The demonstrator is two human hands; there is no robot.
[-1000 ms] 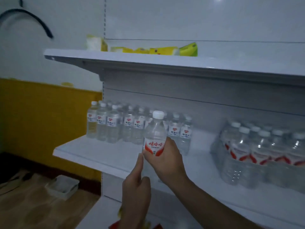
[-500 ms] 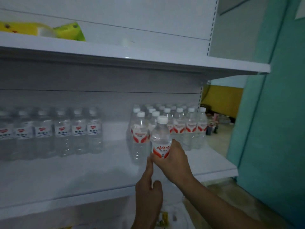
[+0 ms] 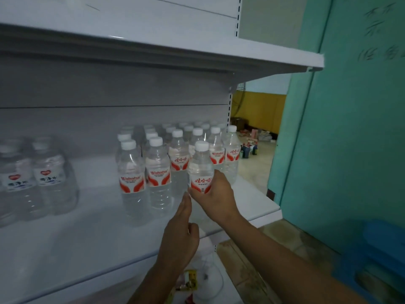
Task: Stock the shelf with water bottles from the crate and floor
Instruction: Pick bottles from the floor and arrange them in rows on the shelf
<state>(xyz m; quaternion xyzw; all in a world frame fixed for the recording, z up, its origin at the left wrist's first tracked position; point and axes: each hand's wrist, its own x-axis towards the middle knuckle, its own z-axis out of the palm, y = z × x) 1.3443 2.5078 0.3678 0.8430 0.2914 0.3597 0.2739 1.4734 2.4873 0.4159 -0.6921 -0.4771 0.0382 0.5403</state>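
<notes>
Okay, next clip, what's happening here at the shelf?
A person is stocking water bottles. The right hand grips a red-labelled bottle around its label, upright, at the front of a group of matching bottles near the right end of the white shelf. Whether its base has touched down is hidden. The left hand is just below and left of it, fingers straight, holding nothing. A separate cluster with different labels stands farther left.
</notes>
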